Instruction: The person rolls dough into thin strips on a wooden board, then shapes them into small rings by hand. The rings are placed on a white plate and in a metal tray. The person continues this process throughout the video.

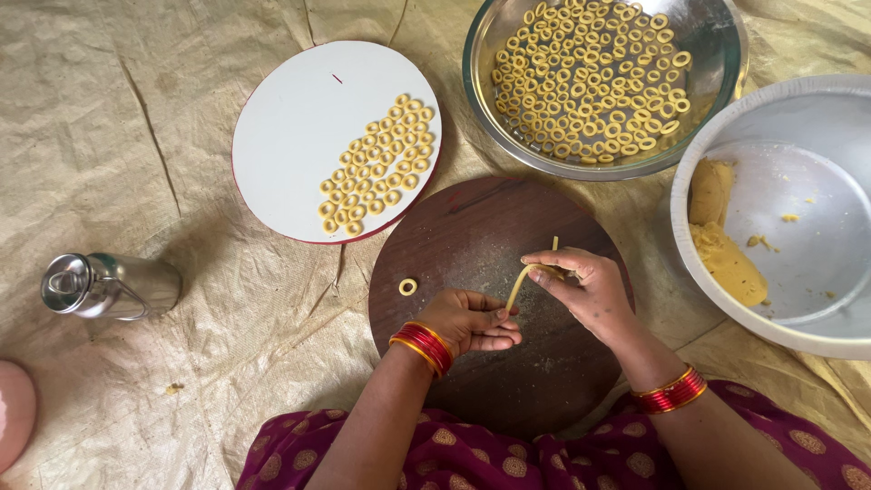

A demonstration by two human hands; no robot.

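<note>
Your right hand [590, 289] pinches a thin yellow dough strand [524, 279] between thumb and fingertips, its grip clamped on the far end of the strand, a short stub poking out beyond the fingers. Your left hand [472, 319] holds the near end, fingers curled shut around it, so the strand hangs in a short arc just above the round dark wooden board [472, 381].

The strand looks soft and thin: pull your hands apart and it is likely to snap or stretch unevenly; pinch too hard and it may flatten. One finished dough ring [408, 287] lies alone on the board, left of your left hand, and a sweep of that wrist could squash it. The white round board [290, 118], far and to the left, carries rows of rings packed touching, so they may well stick together. The steel bottle [109, 286] lies on its side on the sheet at the left and could roll.

How much strand sits inside your left palm is hidden. The big pan [817, 336] with the dough lump [726, 259] is cut off at the right edge, the steel bowl of rings [708, 54] at the far edge. A pink thing at the near left corner is too cropped to identify.
</note>
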